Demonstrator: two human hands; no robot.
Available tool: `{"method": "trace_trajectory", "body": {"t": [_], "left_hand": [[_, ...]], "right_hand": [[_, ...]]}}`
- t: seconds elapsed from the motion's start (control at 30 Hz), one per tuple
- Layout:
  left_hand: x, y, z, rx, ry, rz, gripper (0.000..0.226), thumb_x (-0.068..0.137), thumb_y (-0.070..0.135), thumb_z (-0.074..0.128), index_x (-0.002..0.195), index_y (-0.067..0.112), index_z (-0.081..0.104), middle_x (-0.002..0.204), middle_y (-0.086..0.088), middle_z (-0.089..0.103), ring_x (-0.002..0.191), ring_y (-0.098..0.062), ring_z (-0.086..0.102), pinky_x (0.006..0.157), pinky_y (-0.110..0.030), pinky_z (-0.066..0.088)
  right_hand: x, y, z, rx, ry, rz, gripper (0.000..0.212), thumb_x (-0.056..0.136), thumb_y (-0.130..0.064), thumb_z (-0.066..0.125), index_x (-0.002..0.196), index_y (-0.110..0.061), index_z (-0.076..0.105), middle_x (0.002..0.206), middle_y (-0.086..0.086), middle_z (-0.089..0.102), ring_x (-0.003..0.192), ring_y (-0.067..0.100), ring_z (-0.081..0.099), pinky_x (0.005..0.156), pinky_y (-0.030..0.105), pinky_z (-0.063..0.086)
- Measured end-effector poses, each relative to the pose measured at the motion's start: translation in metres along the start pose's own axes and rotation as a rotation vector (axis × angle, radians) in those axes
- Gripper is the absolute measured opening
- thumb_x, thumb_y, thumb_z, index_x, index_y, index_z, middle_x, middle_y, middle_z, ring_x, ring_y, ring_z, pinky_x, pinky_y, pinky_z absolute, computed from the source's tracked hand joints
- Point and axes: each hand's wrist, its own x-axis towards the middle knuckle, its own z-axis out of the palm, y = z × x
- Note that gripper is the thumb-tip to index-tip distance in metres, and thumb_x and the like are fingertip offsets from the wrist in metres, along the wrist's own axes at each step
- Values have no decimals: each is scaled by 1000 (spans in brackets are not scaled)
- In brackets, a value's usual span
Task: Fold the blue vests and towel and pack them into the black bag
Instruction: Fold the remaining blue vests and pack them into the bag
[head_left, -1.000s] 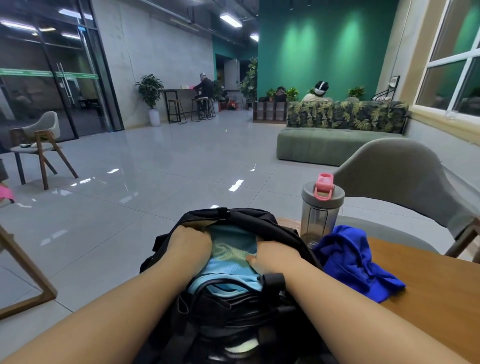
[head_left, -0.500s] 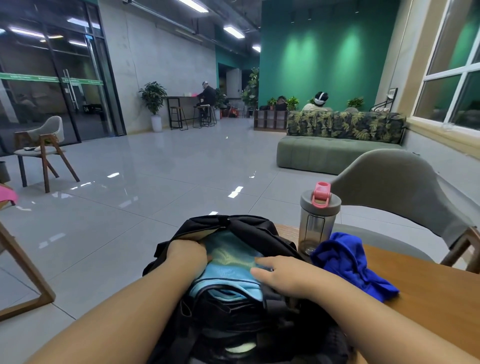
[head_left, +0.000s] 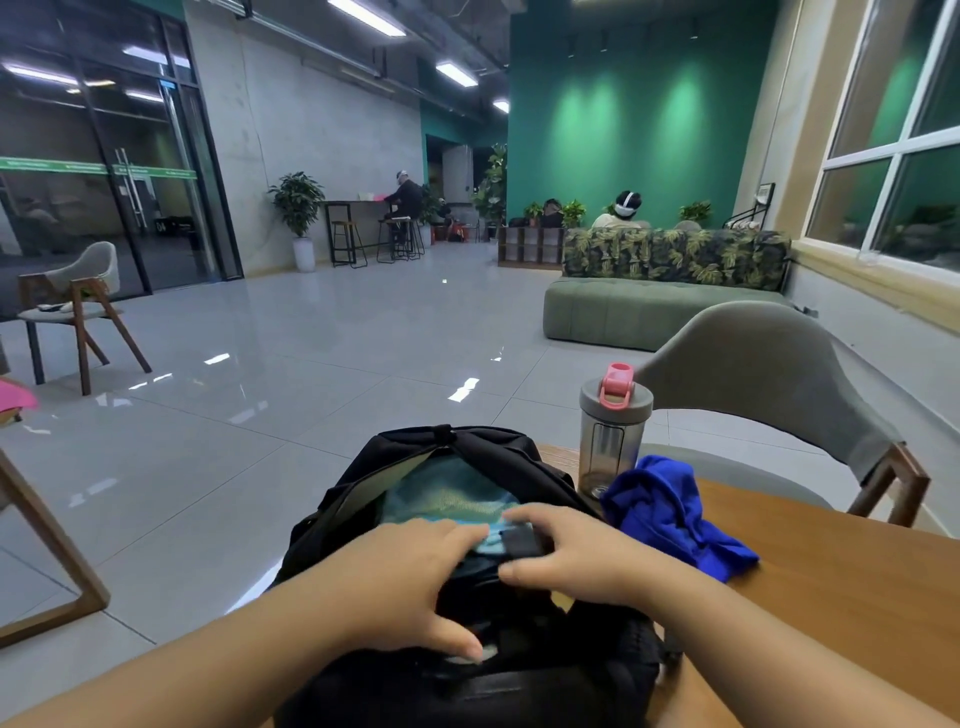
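Pressing packed cloth down into the bag, which sits at the bench's left edge. Left hand lies flat and spread on the bag's near rim, gripping nothing. Right hand is curled over a black strap; whether it grips is unclear. Best to keep the cloth flat and the mouth wide, since a blue vest still lies crumpled just right of the bag, by the bottle. Versus earlier: both hands have pulled back from inside the opening to its near rim.
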Motion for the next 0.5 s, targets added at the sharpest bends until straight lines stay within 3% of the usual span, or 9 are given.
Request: {"method": "trace_trajectory", "body": {"t": [0.1, 0.17, 0.2, 0.23, 0.3, 0.37, 0.43, 0.5], "left_hand": [[6, -9, 7, 8, 194, -56, 60, 88, 45, 51, 142, 40, 24, 132, 13, 53, 117, -13, 52, 94, -31, 43], [15, -22, 4, -105, 257, -123, 35, 92, 38, 45, 127, 39, 45, 116, 13, 62, 106, -13, 58, 87, -34, 47], [18, -27, 2, -146, 264, -138, 27, 92, 36, 45, 118, 37, 52, 109, 13, 64, 101, -12, 59, 85, -35, 47], [21, -30, 1, -172, 258, -146, 23, 91, 34, 45, 111, 35, 56, 105, 12, 65, 98, -11, 59, 84, -36, 48], [26, -32, 1, -192, 241, -149, 20, 90, 32, 46, 106, 33, 58, 101, 11, 66, 93, -11, 59, 83, -36, 48], [28, -28, 5, -193, 231, -149, 18, 91, 31, 47, 103, 31, 59, 99, 10, 66, 91, -12, 59, 81, -35, 48], [29, -23, 8, -198, 231, -139, 17, 91, 33, 46, 103, 31, 58, 97, 9, 66, 89, -13, 59, 79, -35, 48], [27, -19, 11, -220, 187, -113, 21, 88, 40, 48, 106, 33, 57, 98, 11, 66, 90, -11, 59, 81, -35, 49]], "right_hand": [[5, -3, 4, 257, 167, 67, 58, 85, -59, 58, 132, -26, 53, 120, -6, 63, 108, 6, 58, 99, 24, 42], [5, -3, 7, 387, 140, 85, 78, 81, -73, 46, 138, -21, 47, 134, 1, 56, 121, 13, 53, 107, 35, 39], [2, -4, 10, 403, 97, 91, 87, 77, -79, 43, 143, -23, 41, 140, -2, 51, 125, 13, 50, 109, 33, 37], [-1, -3, 12, 379, 67, 89, 88, 77, -79, 43, 146, -25, 35, 140, -7, 50, 124, 8, 50, 106, 25, 36], [-8, 0, 17, 301, 12, 58, 76, 85, -67, 48, 148, -30, 26, 120, -16, 59, 106, -5, 55, 90, 11, 38], [-14, 8, 22, 241, -18, 18, 81, 79, -65, 60, 146, -37, 25, 107, -15, 65, 98, -6, 60, 90, 15, 44], [-18, 15, 26, 153, -53, -19, 91, 67, -66, 67, 144, -42, 25, 119, -17, 63, 107, -5, 58, 100, 24, 44], [-23, 20, 30, 103, -64, -37, 92, 66, -63, 70, 143, -44, 25, 127, -20, 58, 115, -6, 53, 105, 26, 41]]}}
